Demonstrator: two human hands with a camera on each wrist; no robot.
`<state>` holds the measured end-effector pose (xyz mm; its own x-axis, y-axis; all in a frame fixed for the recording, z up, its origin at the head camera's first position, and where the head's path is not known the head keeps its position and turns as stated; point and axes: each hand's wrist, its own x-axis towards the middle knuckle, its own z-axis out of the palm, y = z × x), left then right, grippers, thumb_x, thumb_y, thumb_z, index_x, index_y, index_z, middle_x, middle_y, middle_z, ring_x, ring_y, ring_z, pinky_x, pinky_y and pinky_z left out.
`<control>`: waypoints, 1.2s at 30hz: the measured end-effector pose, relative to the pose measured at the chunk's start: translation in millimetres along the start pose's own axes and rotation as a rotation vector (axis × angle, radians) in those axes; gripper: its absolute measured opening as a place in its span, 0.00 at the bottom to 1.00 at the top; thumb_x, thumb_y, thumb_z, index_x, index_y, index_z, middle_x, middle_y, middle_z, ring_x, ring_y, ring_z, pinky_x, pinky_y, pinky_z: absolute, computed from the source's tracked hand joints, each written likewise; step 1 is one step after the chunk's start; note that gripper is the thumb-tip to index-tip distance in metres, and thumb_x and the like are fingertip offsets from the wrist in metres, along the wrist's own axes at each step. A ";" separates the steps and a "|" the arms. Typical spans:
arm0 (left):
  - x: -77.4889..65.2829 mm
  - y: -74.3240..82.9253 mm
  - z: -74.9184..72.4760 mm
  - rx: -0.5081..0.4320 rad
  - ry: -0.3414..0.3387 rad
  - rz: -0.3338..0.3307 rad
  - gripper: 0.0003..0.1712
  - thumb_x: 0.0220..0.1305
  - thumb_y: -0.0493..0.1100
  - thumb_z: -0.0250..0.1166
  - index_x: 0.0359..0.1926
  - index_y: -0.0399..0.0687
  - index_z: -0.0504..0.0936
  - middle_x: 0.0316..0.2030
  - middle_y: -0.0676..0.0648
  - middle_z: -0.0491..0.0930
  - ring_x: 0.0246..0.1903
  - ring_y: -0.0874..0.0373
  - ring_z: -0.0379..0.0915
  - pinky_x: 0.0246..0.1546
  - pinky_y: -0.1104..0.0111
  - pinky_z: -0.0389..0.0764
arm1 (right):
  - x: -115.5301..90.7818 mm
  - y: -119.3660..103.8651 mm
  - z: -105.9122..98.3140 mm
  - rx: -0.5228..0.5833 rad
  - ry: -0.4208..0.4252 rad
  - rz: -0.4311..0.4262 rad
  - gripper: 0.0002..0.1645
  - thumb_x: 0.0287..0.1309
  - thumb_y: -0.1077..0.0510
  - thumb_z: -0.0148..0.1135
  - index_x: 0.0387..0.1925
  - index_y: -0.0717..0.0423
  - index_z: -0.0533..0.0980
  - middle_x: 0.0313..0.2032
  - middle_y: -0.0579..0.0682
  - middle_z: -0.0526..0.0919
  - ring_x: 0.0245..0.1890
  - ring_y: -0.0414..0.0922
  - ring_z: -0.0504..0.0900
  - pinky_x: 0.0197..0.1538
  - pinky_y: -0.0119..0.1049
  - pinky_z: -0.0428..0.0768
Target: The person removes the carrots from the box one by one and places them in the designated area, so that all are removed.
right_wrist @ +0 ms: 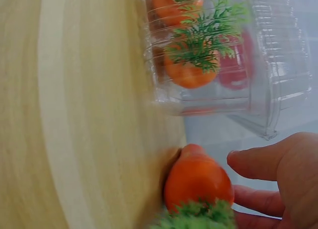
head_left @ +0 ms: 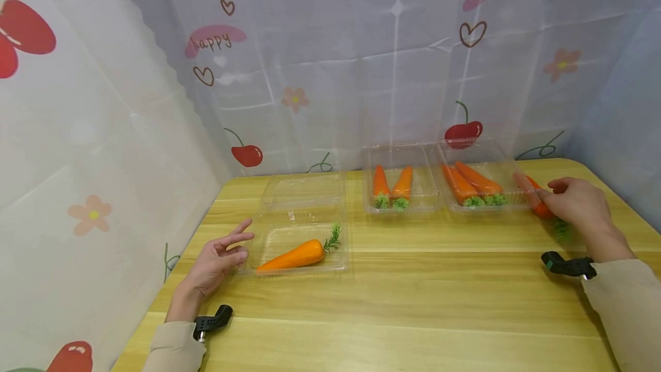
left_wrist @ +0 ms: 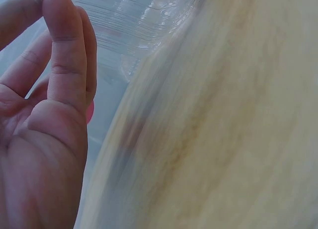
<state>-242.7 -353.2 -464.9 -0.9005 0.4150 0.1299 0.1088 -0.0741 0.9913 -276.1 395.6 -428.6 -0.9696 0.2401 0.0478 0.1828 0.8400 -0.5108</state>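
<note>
At the right end of the table my right hand (head_left: 578, 205) is beside a loose orange carrot (head_left: 542, 209) with green leaves. In the right wrist view the thumb stands apart from this carrot (right_wrist: 196, 184), while other fingers lie close along its side. My left hand (head_left: 214, 263) is at the left edge of a clear plastic container (head_left: 281, 234), fingers loosely extended; whether they touch the rim I cannot tell. One carrot (head_left: 296, 254) lies slanted inside that container, its lid folded back.
Farther back stand two more clear containers with raised lids, the middle one (head_left: 422, 195) and the right one (head_left: 516, 204), each holding two carrots. The right one is close to my right hand. Behind the table (head_left: 403, 297) hangs a printed curtain (head_left: 330, 73).
</note>
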 end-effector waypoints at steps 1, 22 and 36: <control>0.1 0.1 0.0 0.004 0.003 -0.004 0.26 0.72 0.24 0.57 0.68 0.19 0.66 0.83 0.44 0.47 0.32 0.64 0.73 0.33 0.76 0.77 | -0.5 -0.2 -0.4 0.004 0.002 -0.003 0.39 0.72 0.41 0.50 0.61 0.76 0.68 0.58 0.78 0.71 0.52 0.74 0.71 0.50 0.64 0.71; 1.5 -3.8 -2.2 0.019 -0.005 0.008 0.26 0.72 0.23 0.55 0.68 0.18 0.65 0.83 0.44 0.48 0.31 0.65 0.74 0.33 0.76 0.79 | -9.4 -39.5 -21.6 0.099 0.085 -0.043 0.41 0.76 0.38 0.46 0.66 0.71 0.67 0.63 0.77 0.68 0.58 0.76 0.65 0.56 0.71 0.67; 0.2 -2.4 -0.5 0.037 0.009 -0.006 0.26 0.72 0.25 0.57 0.69 0.20 0.66 0.82 0.47 0.51 0.31 0.64 0.73 0.33 0.76 0.76 | -13.4 -88.2 -23.2 0.148 0.090 -0.116 0.40 0.76 0.37 0.47 0.67 0.68 0.69 0.61 0.76 0.72 0.57 0.72 0.71 0.55 0.69 0.72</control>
<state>-243.3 -353.4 -467.3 -0.9051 0.4067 0.1240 0.1188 -0.0380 0.9922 -275.4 329.6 -364.3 -0.9630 0.1940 0.1871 0.0383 0.7857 -0.6174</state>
